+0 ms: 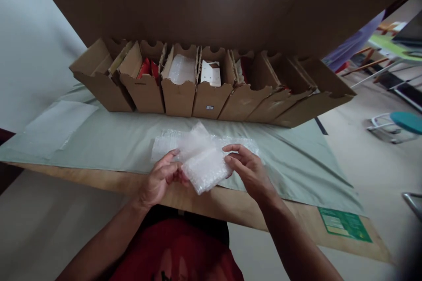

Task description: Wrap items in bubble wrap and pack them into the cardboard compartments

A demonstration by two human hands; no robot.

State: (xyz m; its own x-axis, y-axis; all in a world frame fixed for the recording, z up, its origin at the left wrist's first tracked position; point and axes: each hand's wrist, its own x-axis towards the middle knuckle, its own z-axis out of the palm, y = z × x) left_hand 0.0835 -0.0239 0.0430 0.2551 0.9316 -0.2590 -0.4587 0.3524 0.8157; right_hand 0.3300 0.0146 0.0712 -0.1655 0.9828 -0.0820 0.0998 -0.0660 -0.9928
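Observation:
Both hands grip a bundle of clear bubble wrap [206, 164] just above the near edge of the table. My left hand [160, 178] pinches its left side with fingers closed. On the bundle's right side my right hand [249, 170] closes, thumb and fingers curled onto the wrap. Under the bundle a flat strip of bubble wrap [244, 142] lies across the pale green cloth [115, 140]. What the bundle encloses, if anything, is hidden.
A row of several open cardboard bins [211, 92] lines the back of the table, some with red items, bubble wrap or white card. A clear sheet [57, 125] lies at left, a green label [344, 224] at right. A teal stool [407, 123] stands on the floor.

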